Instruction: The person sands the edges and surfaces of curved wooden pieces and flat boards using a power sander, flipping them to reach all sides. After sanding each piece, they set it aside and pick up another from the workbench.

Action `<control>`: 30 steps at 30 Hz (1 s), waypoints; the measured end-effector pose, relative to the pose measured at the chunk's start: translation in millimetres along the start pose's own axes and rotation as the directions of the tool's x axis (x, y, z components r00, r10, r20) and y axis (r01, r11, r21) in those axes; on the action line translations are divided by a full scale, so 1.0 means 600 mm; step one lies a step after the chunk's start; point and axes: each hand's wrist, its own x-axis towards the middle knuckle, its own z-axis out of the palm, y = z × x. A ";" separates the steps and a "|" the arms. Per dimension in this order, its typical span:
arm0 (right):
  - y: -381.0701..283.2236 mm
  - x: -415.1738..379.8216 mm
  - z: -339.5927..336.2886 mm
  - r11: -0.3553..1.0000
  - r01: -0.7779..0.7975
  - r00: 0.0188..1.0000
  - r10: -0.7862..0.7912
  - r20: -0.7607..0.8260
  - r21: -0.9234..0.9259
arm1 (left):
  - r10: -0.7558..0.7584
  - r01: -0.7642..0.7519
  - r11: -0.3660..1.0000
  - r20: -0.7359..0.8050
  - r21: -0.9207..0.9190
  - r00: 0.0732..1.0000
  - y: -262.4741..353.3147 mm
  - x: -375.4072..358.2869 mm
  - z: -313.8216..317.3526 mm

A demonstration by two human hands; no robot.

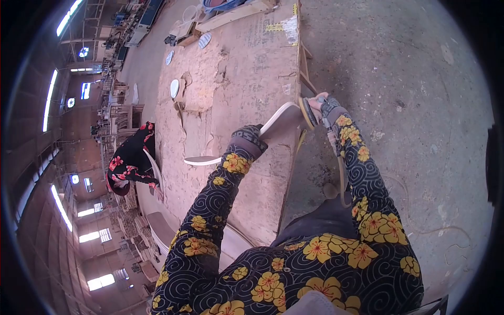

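I have the left hand (pixel 251 135) closed around the near part of a curved board (pixel 283 119), pale along its edge and darker on its broad face. The board is at the bench (pixel 247 58), its far end by the long side that drops to the floor (pixel 394 68). The right hand (pixel 318 101) is gripping a round-pad sander (pixel 306 112), its pad turned toward the board's end — touching or just beside it, I cannot tell which from this view.

To work this edge well, I'd want the left grip firm and well back from the pad, so the board neither chatters nor twists. The pad should meet the edge squarely, with light, even pressure and steady passes that follow the bend; lingering at the tip could round it over or dig a flat.

The hose (pixel 342 176) hangs beside the right forearm — best given slack, so it doesn't drag the pad off line.

Another curved piece (pixel 202 160) lies on the bench near the left forearm, with an oval disc (pixel 175 88) farther off. A co-worker (pixel 131 163) bends at the opposite side.
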 end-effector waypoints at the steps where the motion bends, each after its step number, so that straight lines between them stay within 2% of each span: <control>1: 0.001 0.004 -0.005 0.997 0.002 1.000 -0.003 -0.017 -0.075 | -0.012 0.012 1.000 0.012 -0.005 1.000 0.003 0.000 -0.003; 3: -0.011 0.013 -0.006 0.975 0.011 0.999 -0.022 -0.049 -0.221 | 0.005 -0.005 1.000 -0.005 -0.029 1.000 -0.003 0.003 0.003; 4: -0.034 -0.007 0.000 0.989 0.112 0.993 -0.110 0.030 -0.097 | 0.011 -0.011 0.999 -0.009 -0.044 1.000 -0.001 0.004 0.001; 6: -0.106 -0.053 0.027 0.915 0.279 0.960 -0.270 0.070 -0.291 | 0.003 -0.002 1.000 -0.007 0.009 1.000 0.009 -0.002 -0.008; 7: -0.148 -0.082 0.047 0.838 0.370 0.927 -0.363 0.096 -0.401 | -0.003 0.003 0.999 -0.006 0.035 1.000 0.013 -0.006 -0.013; 8: -0.182 -0.109 0.066 0.694 0.481 0.863 -0.481 0.153 -0.535 | -0.010 0.010 0.999 -0.001 0.038 1.000 0.011 -0.005 -0.010; 11: -0.278 -0.203 0.086 0.257 0.614 0.691 -0.633 0.351 -0.746 | -0.011 0.011 0.999 0.001 0.041 1.000 0.003 -0.003 0.005; 13: -0.240 -0.153 0.058 0.646 0.482 0.866 -0.454 0.211 -0.591 | 0.010 -0.008 0.999 -0.040 0.033 0.999 0.002 -0.004 0.008; 15: -0.192 -0.114 0.022 0.918 0.225 0.968 -0.171 0.185 -0.328 | -0.008 0.009 1.000 -0.010 0.023 1.000 0.012 -0.006 -0.004; 17: -0.078 -0.033 0.005 0.976 0.120 0.990 -0.104 0.096 -0.182 | -0.016 0.016 1.000 0.013 0.022 1.000 0.015 -0.008 -0.010; 20: -0.028 -0.006 -0.007 0.990 0.079 0.996 -0.072 0.057 -0.118 | -0.008 0.008 1.000 0.012 0.003 1.000 0.015 -0.009 -0.015; 22: -0.136 -0.086 0.009 0.971 0.081 0.993 -0.059 0.106 -0.226 | 0.002 -0.002 0.999 -0.001 -0.046 1.000 0.006 0.000 -0.006; 24: -0.255 -0.178 0.044 0.787 0.297 0.954 -0.221 0.202 -0.541 | 0.005 -0.006 1.000 -0.015 -0.019 1.000 0.002 -0.001 0.008; 25: -0.291 -0.200 0.070 0.501 0.477 0.873 -0.364 0.324 -0.722 | 0.006 -0.006 1.000 -0.029 0.000 1.000 0.001 0.001 0.007; 28: -0.317 -0.231 0.159 0.019 0.511 0.842 -0.213 0.496 -0.859 | -0.013 0.014 0.999 0.028 -0.043 1.000 0.012 -0.009 -0.016; 30: -0.312 -0.222 0.145 0.113 0.494 0.841 -0.312 0.441 -0.862 | -0.009 0.011 1.000 0.056 -0.024 0.998 0.012 -0.006 -0.015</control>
